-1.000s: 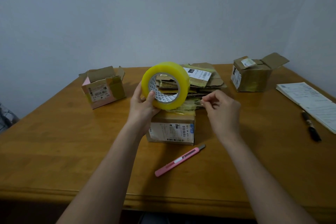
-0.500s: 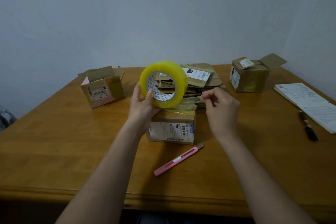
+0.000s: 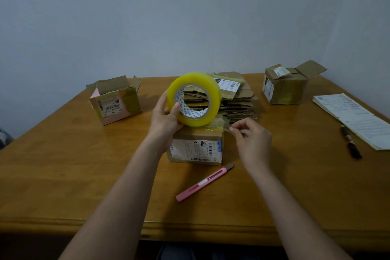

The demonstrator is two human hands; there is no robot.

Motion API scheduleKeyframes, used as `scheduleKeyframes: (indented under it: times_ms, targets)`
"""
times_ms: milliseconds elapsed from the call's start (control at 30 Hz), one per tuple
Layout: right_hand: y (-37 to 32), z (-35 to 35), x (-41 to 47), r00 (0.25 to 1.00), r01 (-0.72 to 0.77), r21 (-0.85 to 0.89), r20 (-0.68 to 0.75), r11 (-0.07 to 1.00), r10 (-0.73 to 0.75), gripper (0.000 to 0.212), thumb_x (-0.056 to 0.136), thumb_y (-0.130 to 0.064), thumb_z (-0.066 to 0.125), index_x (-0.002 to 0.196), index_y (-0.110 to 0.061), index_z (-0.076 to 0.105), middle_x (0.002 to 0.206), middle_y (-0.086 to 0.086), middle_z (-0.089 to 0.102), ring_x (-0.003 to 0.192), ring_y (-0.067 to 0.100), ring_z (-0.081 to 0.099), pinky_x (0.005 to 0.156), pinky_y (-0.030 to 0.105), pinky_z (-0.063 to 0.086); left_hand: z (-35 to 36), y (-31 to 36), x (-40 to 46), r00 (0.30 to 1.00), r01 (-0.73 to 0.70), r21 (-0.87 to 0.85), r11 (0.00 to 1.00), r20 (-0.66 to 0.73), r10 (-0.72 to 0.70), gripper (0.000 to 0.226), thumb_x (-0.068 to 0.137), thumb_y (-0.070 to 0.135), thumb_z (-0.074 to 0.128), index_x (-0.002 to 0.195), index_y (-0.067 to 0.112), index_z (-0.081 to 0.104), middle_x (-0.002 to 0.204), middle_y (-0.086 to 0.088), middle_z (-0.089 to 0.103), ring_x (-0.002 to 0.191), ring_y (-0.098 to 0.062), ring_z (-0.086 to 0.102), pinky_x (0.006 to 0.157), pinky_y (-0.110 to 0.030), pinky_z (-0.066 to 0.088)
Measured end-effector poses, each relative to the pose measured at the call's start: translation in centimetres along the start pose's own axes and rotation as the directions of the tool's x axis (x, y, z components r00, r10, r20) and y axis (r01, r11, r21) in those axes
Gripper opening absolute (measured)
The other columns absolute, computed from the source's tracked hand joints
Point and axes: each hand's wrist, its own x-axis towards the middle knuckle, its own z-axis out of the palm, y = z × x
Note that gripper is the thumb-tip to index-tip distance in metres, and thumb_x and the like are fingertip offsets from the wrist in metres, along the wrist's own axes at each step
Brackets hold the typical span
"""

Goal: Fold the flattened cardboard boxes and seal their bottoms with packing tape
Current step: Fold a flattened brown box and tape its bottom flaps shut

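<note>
**A:** At the wooden counter (image 3: 63,175), our left hand (image 3: 163,121) grips the yellow tape roll (image 3: 195,99), thumb hooked into the core, holding it on edge just above the small folded box (image 3: 195,146) in front of us. Our right hand (image 3: 252,140) pinches thumb and fingertips together beside the box's far right corner, on what looks like the free end of the tape.

**B:** We judge the roll light and stiff, and the core the surest grip. The film itself will be thin, clingy and quick to fold onto itself, so it wants tension as it is drawn. The cardboard should be light and creased, easily dented at the flaps.

**A:** Behind the roll sits the stack of flattened boxes (image 3: 238,104), partly screened. A pink cutter (image 3: 203,183) lies near the box.

**B:** We cannot make out the clear strip between roll and pinch. The box's top seam is hidden under the roll, so whether any tape is down, we cannot tell.
</note>
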Motion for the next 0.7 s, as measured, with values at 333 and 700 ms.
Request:
scheduleKeyframes:
  times_ms: [333,700]
  targets:
    - [-0.18,0.99,-0.13,0.989,-0.119,-0.002,0.087,0.993,0.119,0.018,0.088,-0.002,0.066,0.098,-0.014,0.073,0.088,-0.007,0.068,0.079,-0.003,0.063,0.065,0.006,0.049,-0.02,-0.02,0.03,1.000,-0.001,0.011,1.000,0.011,0.001,0.046,0.103,0.013,0.044,0.145,0.032,0.043,0.120,-0.003,0.060,0.106,-0.019,0.064,0.067,-0.026,0.060]
    - [0.18,0.81,-0.41,0.958,-0.212,-0.139,0.168,0.967,0.234,0.021,0.091,-0.012,0.064,0.112,-0.016,0.068,0.103,-0.003,0.071,0.075,-0.004,0.056,0.058,0.009,0.043,0.07,0.20,-0.20,1.000,0.015,0.026,1.000,-0.002,-0.015,0.048,0.103,0.013,0.045,0.146,0.031,0.041,0.119,-0.002,0.058,0.105,-0.018,0.062,0.067,-0.026,0.060]
